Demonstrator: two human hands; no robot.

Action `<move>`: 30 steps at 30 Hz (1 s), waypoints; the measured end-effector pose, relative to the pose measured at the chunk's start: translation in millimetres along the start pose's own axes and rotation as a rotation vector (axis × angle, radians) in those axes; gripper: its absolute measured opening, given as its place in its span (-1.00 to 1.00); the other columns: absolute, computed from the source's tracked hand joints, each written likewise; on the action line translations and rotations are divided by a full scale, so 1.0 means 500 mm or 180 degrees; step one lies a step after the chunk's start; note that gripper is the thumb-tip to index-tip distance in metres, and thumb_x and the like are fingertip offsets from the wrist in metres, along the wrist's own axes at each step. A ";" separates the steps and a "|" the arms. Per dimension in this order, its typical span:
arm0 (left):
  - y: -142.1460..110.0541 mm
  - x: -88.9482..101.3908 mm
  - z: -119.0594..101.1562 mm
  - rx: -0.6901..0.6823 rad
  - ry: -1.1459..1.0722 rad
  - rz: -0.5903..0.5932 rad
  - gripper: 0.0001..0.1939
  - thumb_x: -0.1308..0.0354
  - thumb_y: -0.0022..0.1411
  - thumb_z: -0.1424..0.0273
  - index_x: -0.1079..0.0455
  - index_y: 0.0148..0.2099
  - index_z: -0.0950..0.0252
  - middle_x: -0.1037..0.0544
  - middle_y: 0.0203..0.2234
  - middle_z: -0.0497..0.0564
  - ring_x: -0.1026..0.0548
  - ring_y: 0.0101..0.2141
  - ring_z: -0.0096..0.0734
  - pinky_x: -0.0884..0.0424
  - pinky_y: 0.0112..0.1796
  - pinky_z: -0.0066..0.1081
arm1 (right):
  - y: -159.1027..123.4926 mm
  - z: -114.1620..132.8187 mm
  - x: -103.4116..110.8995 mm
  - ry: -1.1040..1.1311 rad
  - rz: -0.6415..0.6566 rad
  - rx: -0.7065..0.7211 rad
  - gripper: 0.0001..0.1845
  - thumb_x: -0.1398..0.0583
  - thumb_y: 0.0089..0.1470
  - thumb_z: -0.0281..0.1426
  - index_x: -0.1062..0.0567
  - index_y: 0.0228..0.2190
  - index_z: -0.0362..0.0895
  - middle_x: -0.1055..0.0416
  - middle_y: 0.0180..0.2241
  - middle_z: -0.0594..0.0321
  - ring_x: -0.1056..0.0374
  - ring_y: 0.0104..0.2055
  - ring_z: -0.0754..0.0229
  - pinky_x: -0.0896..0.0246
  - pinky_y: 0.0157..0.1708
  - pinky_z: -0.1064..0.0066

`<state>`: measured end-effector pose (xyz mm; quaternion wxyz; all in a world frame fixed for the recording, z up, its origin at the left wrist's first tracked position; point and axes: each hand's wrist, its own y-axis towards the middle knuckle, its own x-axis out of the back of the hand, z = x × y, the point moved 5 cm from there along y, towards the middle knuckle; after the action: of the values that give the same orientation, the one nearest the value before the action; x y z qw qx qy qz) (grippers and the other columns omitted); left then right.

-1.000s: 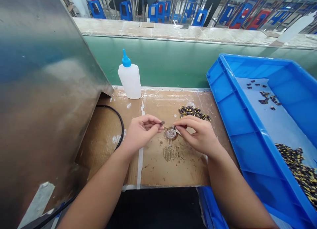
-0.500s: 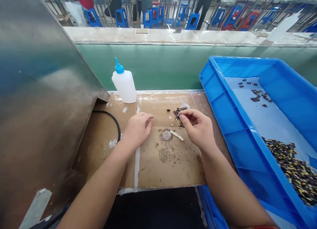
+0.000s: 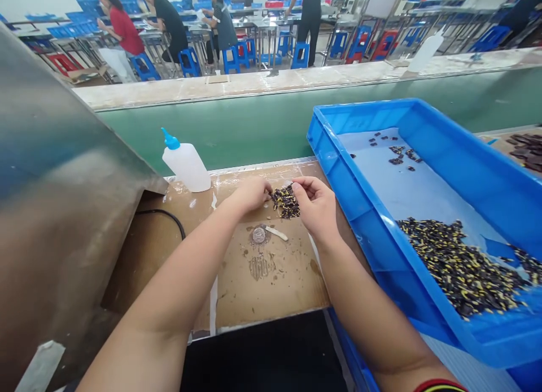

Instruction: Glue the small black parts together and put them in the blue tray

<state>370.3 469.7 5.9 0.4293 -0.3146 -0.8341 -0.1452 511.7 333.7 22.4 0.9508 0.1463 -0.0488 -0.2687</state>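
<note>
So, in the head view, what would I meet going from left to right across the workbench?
Steel panel, white glue bottle, left hand, pile of dark parts, right hand, blue plastic tray.

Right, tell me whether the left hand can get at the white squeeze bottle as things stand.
Probably yes. The left hand is close to the white squeeze bottle, and only bare stretches of the cardboard work surface seem to lie between them, with nothing standing in the way.
</note>
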 end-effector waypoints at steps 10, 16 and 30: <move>-0.132 0.038 0.061 0.0519 -0.2222 -0.0505 -0.65 -0.31 0.25 0.24 -0.66 0.00 0.31 -0.67 -0.31 0.13 -0.60 -0.35 -0.35 -0.63 -0.13 -0.24 | -0.016 0.019 -0.015 0.0155 0.0350 -0.0035 -0.80 -0.33 0.21 -0.24 -0.62 -0.20 -0.09 -0.64 -0.21 0.16 -0.55 -0.21 0.16 -0.52 -0.14 0.26; -0.276 0.052 0.048 0.0764 -0.2633 -0.0800 -0.63 -0.42 0.18 0.23 -0.67 0.01 0.27 -0.69 -0.23 0.14 -0.63 -0.31 -0.36 -0.67 -0.17 -0.33 | -0.050 0.041 -0.049 0.0173 0.0918 -0.0163 -0.81 -0.34 0.22 -0.23 -0.63 -0.24 -0.09 -0.59 -0.34 0.21 -0.49 -0.35 0.21 -0.49 -0.29 0.30; -0.344 0.003 0.061 0.0853 -0.3544 -0.1365 -0.69 -0.43 0.21 0.20 -0.55 -0.19 0.34 -0.71 -0.30 0.16 -0.72 -0.22 -0.20 -0.72 -0.08 -0.25 | -0.105 0.025 -0.116 0.0581 0.1635 -0.0447 -0.80 -0.40 0.23 -0.20 -0.66 -0.20 -0.05 -0.63 -0.33 0.23 -0.54 -0.34 0.23 -0.52 -0.32 0.36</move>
<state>238.8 355.3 -6.3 -0.0741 -0.1115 -0.9889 0.0640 433.9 318.2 17.7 0.9960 0.0865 0.0203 -0.0075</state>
